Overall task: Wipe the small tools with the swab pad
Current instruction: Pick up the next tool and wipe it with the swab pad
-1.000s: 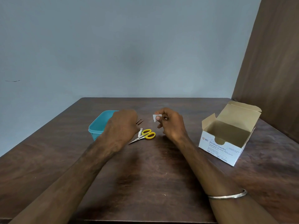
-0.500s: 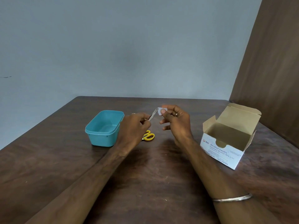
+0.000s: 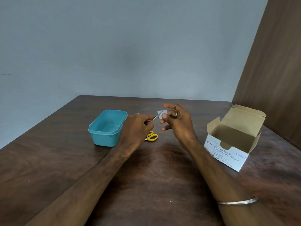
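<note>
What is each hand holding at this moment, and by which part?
The left hand grips metal tweezers by their rear end, tips free. The right hand pinches the white swab pad by its right edge, at the tweezers' tips.

A plain room, kind unclear. A dark wooden table fills the lower frame against a bare grey wall. A brown wood panel stands at right.
</note>
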